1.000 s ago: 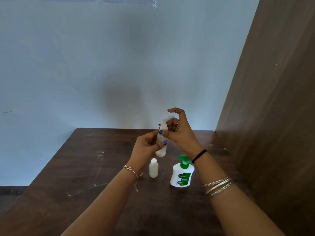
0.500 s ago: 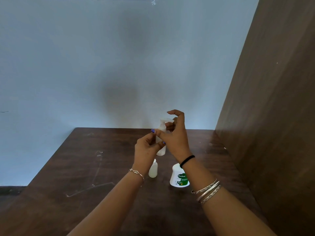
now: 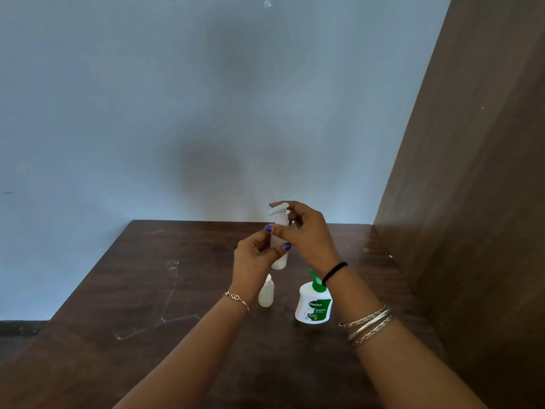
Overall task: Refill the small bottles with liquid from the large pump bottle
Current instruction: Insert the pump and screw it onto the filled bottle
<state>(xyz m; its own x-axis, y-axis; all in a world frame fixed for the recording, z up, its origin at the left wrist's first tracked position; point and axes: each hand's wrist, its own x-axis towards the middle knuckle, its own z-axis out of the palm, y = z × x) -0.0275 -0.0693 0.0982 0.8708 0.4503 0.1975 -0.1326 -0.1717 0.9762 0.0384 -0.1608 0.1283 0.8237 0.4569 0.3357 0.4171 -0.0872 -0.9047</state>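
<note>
A small white bottle (image 3: 279,261) with a pump-style top is held upright above the table. My left hand (image 3: 253,255) grips its body. My right hand (image 3: 306,231) pinches its white top (image 3: 278,208) from the right. A second small translucent bottle (image 3: 266,293) stands capped on the table (image 3: 147,290), partly behind my left wrist. To its right stands the large white pump bottle (image 3: 313,305) with a green pump and green label; my right wrist hides part of the pump.
A dark wooden panel (image 3: 472,202) rises along the table's right side. A pale blue wall (image 3: 177,113) stands behind the far edge. Light scratches mark the table's left half.
My right wrist has shifted right, uncovering the green pump again. My right fingers have moved on the held bottle's white top, which is now tilted to the left.
</note>
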